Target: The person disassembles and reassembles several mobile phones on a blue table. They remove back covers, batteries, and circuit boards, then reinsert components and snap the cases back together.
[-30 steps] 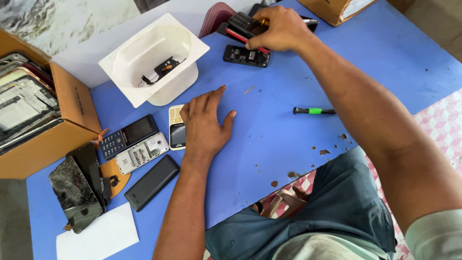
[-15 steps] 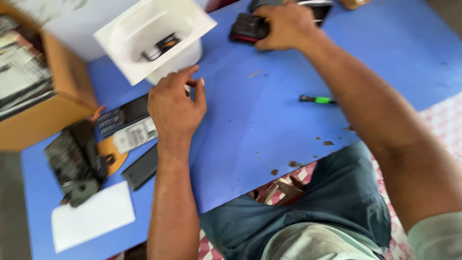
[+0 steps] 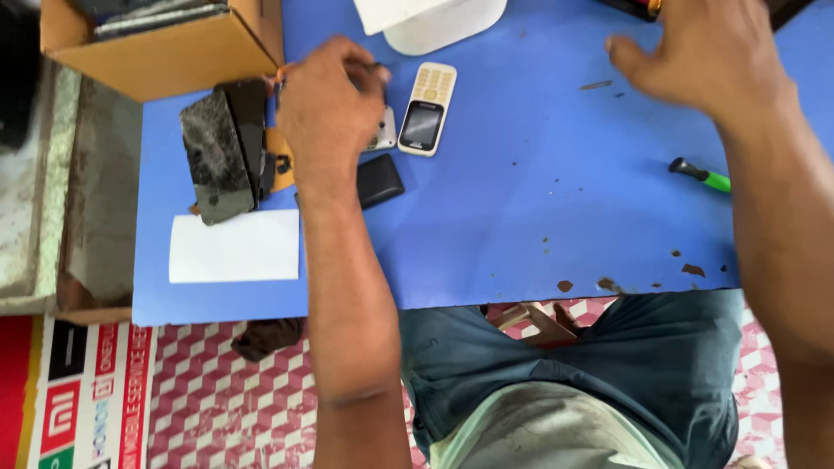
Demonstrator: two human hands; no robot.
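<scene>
My left hand (image 3: 326, 100) rests at the left of the blue table (image 3: 521, 234), fingers curled down over a silver keypad phone (image 3: 383, 130), of which only an edge shows. A white and gold keypad phone (image 3: 426, 108) lies just right of that hand, apart from it. A flat black phone (image 3: 379, 180) lies beside my wrist. My right hand (image 3: 695, 52) hovers at the far right with fingers spread and nothing in it.
Cracked black smartphones (image 3: 221, 152) are stacked left of my left hand, with a white sheet (image 3: 234, 246) in front of them. A cardboard box (image 3: 165, 48) stands at the back left and a white tub (image 3: 443, 22) at the back. A green-handled screwdriver (image 3: 704, 176) lies at the right.
My left hand moved left from lying flat on the table and curled over the keypad phones. My right hand let go of the dark phones at the back and opened.
</scene>
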